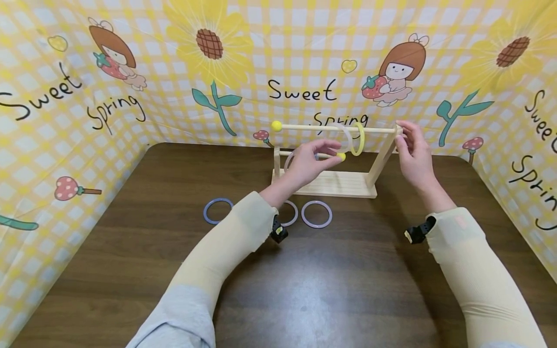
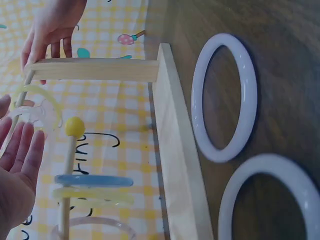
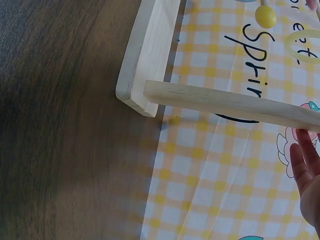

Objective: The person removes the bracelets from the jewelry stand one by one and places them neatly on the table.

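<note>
A wooden ring stand [image 1: 335,184] has two rods with yellow ball ends. On the upper rod [image 1: 309,127] hang a pale pink translucent ring [image 1: 348,140] and a yellow ring [image 1: 359,140]. My left hand [image 1: 306,162] is beside the pale pink ring, thumb and fingers apart and fairly straight; whether they touch it is unclear. My right hand [image 1: 415,154] holds the top of the tall upright [image 1: 383,155] between thumb and fingers. The lower rod carries a blue ring [image 2: 95,180], a yellow ring [image 2: 92,195] and a pinkish ring [image 2: 107,221], partly hidden by my left hand in the head view.
Before the stand, a blue ring [image 1: 206,212] and two lilac rings, one at the right [image 1: 316,227] and one partly behind my left forearm [image 1: 296,212], lie on the brown table [image 1: 304,280]. A yellow checked cloth [image 1: 278,58] surrounds the table's back and sides.
</note>
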Action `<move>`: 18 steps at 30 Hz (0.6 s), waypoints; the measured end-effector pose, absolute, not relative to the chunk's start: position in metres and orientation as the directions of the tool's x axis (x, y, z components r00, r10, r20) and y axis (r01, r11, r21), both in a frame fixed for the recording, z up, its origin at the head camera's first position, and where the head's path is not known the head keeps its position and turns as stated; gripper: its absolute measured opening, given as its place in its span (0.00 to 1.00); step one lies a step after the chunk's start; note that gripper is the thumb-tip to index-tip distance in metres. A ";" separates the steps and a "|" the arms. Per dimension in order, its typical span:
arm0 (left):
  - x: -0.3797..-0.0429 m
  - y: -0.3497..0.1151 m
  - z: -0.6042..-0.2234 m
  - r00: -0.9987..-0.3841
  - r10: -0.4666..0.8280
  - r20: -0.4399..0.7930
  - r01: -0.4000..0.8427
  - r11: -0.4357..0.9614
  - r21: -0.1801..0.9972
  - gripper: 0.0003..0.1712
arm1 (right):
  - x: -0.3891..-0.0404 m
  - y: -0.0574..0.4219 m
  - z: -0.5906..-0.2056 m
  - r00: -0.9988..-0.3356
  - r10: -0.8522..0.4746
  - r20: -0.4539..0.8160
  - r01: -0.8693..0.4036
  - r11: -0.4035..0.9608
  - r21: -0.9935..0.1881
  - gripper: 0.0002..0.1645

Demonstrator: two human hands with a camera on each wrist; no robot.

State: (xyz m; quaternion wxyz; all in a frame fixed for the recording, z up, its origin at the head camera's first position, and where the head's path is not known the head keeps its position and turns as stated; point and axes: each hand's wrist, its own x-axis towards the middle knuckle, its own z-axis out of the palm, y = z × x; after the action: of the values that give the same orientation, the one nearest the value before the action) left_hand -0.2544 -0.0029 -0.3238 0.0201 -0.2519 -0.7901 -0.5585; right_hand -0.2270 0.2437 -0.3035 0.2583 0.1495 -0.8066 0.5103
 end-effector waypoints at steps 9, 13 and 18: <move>-0.264 0.010 -0.331 -0.866 0.390 0.314 0.390 0.131 0.911 0.24 | -0.235 0.249 -0.310 -0.827 0.032 0.562 -0.490 0.450 -0.747 0.19; -0.267 0.014 -0.330 -0.863 0.388 0.323 0.397 0.127 0.909 0.24 | -0.225 0.243 -0.301 -0.825 0.030 0.564 -0.495 0.441 -0.749 0.19; -0.269 0.019 -0.327 -0.869 0.396 0.296 0.375 0.137 0.917 0.24 | -0.224 0.241 -0.300 -0.819 0.028 0.573 -0.508 0.429 -0.747 0.19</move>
State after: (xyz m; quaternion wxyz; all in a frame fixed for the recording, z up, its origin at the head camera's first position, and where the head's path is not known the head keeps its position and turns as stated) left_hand -0.2693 0.0193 -0.3269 -0.0087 -0.2558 -0.7538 -0.6052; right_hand -0.2239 0.2412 -0.3001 0.2610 0.1492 -0.8040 0.5131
